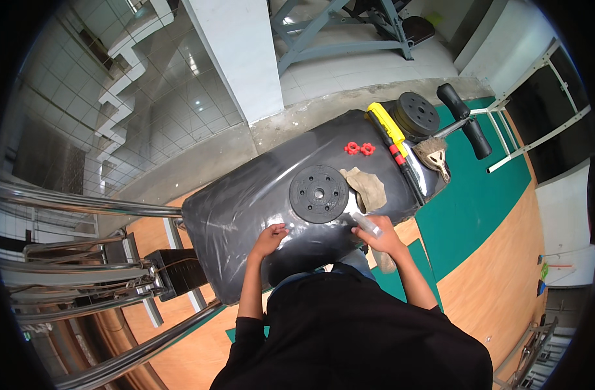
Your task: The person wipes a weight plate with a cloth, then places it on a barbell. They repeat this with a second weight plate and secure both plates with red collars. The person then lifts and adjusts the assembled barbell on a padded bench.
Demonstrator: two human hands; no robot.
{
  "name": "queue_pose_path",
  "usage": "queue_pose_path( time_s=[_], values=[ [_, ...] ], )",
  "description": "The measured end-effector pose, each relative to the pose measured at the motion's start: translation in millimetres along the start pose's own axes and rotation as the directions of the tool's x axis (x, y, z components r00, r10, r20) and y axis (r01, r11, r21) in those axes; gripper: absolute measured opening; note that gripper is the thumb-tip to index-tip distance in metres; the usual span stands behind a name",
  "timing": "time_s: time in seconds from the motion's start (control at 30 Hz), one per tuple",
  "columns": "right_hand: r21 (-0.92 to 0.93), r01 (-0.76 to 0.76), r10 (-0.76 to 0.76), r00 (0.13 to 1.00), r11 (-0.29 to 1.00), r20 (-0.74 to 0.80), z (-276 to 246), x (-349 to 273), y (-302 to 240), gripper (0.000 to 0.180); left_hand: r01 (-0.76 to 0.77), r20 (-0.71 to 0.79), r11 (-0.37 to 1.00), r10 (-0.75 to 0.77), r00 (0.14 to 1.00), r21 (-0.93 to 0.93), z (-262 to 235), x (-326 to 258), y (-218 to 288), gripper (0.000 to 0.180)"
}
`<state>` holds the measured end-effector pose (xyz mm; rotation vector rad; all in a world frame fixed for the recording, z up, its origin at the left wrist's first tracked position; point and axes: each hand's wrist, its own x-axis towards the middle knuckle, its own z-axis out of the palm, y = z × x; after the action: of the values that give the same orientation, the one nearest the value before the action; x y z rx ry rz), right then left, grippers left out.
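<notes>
1. A clear bottle [367, 225] is in the right hand [387, 238], just beyond the person's lap and above the near edge of the black padded bench [229, 211].
2. The right hand grasps it between thumb and fingers; the grip probably works best firm but not squeezing, with the wrist steady.
3. The bottle's long axis slants from upper left to lower right. Its upper-left end points toward the gap between the black weight plate [319, 194] and the beige cloth [367, 188]; which end is the cap cannot be told.
4. The left hand [269, 239], fingers loosely bent, looks empty near the plate's lower-left rim. It seems well placed to steady that rim.
5. The plate lies flat, a round face upward; the cloth sits beside its right edge.
6. Farther out lie two red collars [360, 149] and a brush [432, 156].
</notes>
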<state>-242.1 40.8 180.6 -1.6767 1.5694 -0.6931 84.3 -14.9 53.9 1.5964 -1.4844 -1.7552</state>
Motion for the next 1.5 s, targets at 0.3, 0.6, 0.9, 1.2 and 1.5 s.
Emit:
queue_pose_path(
  time_s=[0.3,0.6,0.9,1.2,1.5],
  values=[
    [0.107,-0.120,0.093,0.970,0.987,0.226,-14,-35,41,0.040,-0.048,0.010,0.997,0.049,0.999,-0.056,10,-3,22,0.044],
    [0.607,-0.008,0.216,0.938,0.795,-0.271,-163,-43,23,0.067,-0.196,-0.228,0.973,0.165,0.960,-0.121,65,41,57,0.028],
    [0.575,0.115,0.212,0.856,0.810,-0.471,-212,34,109,0.030,-0.218,-0.056,0.943,0.210,0.976,-0.252,147,73,124,0.029],
    [0.576,0.078,0.069,0.971,0.814,-0.229,-194,99,200,0.035,-0.140,-0.044,0.969,0.133,0.990,-0.202,182,70,125,0.032],
    [0.291,0.221,-0.150,0.957,0.931,-0.249,-158,102,205,0.037,-0.077,-0.245,0.997,0.082,0.966,0.032,221,75,153,0.040]
  ],
)
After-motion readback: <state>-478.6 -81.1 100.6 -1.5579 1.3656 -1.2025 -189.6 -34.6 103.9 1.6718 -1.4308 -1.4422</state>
